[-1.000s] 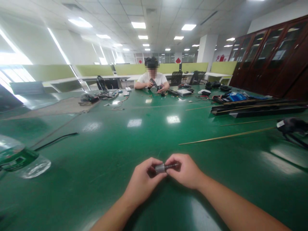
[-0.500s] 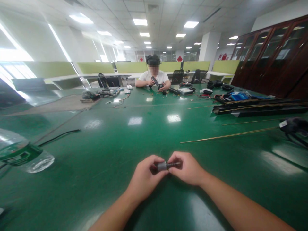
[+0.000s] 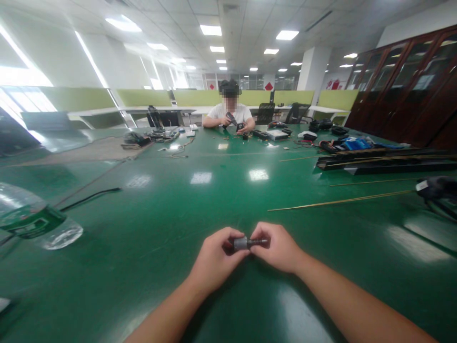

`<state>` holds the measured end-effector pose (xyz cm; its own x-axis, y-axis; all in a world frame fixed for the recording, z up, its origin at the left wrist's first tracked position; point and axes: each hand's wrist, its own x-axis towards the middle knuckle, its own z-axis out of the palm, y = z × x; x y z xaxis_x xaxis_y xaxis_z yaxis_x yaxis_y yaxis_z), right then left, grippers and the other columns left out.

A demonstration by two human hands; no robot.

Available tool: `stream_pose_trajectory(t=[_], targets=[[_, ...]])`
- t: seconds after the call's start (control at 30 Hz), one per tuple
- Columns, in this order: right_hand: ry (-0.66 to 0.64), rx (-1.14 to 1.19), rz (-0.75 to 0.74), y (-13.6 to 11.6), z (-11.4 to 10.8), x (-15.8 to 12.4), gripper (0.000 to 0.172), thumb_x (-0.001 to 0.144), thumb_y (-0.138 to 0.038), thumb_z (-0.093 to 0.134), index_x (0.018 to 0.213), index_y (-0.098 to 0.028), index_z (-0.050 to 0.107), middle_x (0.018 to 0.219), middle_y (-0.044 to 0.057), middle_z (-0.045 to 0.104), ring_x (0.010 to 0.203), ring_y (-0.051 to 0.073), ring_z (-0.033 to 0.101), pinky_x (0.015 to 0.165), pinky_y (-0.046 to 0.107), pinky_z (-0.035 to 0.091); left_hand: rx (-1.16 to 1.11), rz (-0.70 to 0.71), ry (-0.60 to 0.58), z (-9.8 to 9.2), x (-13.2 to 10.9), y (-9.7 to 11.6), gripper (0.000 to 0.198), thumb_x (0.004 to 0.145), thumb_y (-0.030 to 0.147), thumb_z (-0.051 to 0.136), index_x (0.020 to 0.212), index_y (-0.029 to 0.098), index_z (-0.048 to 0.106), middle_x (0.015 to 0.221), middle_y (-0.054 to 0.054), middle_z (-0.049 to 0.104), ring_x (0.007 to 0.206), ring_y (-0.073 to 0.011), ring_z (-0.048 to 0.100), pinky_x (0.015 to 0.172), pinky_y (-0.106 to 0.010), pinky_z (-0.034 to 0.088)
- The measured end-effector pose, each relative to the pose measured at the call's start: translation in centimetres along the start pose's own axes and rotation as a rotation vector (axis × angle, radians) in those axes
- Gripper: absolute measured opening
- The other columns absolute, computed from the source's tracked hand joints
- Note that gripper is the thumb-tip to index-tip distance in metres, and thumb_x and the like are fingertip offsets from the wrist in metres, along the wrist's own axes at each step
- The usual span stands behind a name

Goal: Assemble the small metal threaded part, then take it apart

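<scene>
Above the near part of the green table (image 3: 171, 205), I hold a small grey metal cylinder (image 3: 240, 244) with a dark, ridged shaft (image 3: 256, 242) sticking out to the right. It lies about level. My left hand (image 3: 217, 257) pinches the cylinder between thumb and fingers, covering its left end. My right hand (image 3: 276, 247) is closed around the shaft, thumb below and fingers above, close to where it meets the cylinder. The shaft's pale tip shows against my right palm. Whether the ridges are a thread or a spring is too small to tell.
A clear plastic bottle (image 3: 39, 221) with a green label is at the left, near a black cable (image 3: 91, 199). Thin brass-coloured rods (image 3: 339, 201) and black channels (image 3: 389, 162) lie at right. Across the table a person (image 3: 228, 114) holds a dark tool.
Both hands keep the same grip on the metal part, with the right fingers shifted very slightly at the shaft. The whole view has moved a little.
</scene>
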<state>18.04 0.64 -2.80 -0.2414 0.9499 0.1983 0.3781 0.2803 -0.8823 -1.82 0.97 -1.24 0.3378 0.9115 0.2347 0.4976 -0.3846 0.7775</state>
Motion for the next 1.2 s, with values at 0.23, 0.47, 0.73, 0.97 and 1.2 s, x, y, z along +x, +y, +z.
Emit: stream_pose_trajectory(t=[0.23, 0.47, 0.73, 0.97, 1.2], targets=[[0.029, 0.016, 0.016, 0.32, -0.18, 0.12, 0.009, 0.072, -0.014, 0.069, 0.081, -0.017, 0.067, 0.075, 0.002, 0.071, 0.066, 0.015, 0.064, 0.061, 0.024, 0.047, -0.042, -0.017, 0.028, 0.07, 0.12, -0.29, 0.023, 0.076, 0.025, 0.074, 0.098, 0.021, 0.069, 0.095, -0.002, 0.071, 0.081, -0.0173, 0.065, 0.073, -0.028, 0.051], [0.056, 0.056, 0.040, 0.35, -0.15, 0.12, 0.009, 0.072, -0.016, 0.070, 0.080, -0.016, 0.067, 0.073, 0.003, 0.070, 0.063, 0.015, 0.062, 0.058, 0.023, 0.047, -0.066, -0.014, 0.040, -0.02, 0.20, -0.46, 0.025, 0.079, 0.025, 0.071, 0.103, 0.023, 0.068, 0.104, -0.003, 0.069, 0.089, -0.0179, 0.065, 0.078, -0.029, 0.052], [0.072, 0.052, 0.037, 0.28, -0.35, 0.09, 0.009, 0.074, -0.018, 0.068, 0.082, -0.016, 0.064, 0.073, 0.002, 0.068, 0.062, 0.014, 0.059, 0.060, 0.024, 0.045, -0.075, -0.039, 0.063, -0.08, 0.29, -0.26, 0.025, 0.079, 0.025, 0.070, 0.103, 0.023, 0.068, 0.103, -0.002, 0.069, 0.089, -0.0179, 0.065, 0.079, -0.030, 0.052], [0.080, 0.049, 0.041, 0.03, -0.42, 0.13, 0.009, 0.074, -0.019, 0.067, 0.082, -0.016, 0.065, 0.072, 0.002, 0.068, 0.061, 0.014, 0.059, 0.060, 0.025, 0.045, -0.065, -0.003, 0.093, -0.13, 0.32, -0.43, 0.024, 0.079, 0.026, 0.069, 0.103, 0.023, 0.067, 0.104, -0.002, 0.069, 0.091, -0.0184, 0.064, 0.081, -0.032, 0.051], [0.084, 0.050, 0.049, -0.08, -0.47, 0.16, 0.008, 0.074, -0.019, 0.067, 0.081, -0.016, 0.065, 0.069, 0.002, 0.067, 0.059, 0.014, 0.058, 0.057, 0.024, 0.044, -0.038, 0.017, 0.105, -0.17, 0.39, -0.37, 0.022, 0.080, 0.026, 0.069, 0.102, 0.023, 0.067, 0.103, -0.002, 0.069, 0.093, -0.0191, 0.064, 0.081, -0.032, 0.051]])
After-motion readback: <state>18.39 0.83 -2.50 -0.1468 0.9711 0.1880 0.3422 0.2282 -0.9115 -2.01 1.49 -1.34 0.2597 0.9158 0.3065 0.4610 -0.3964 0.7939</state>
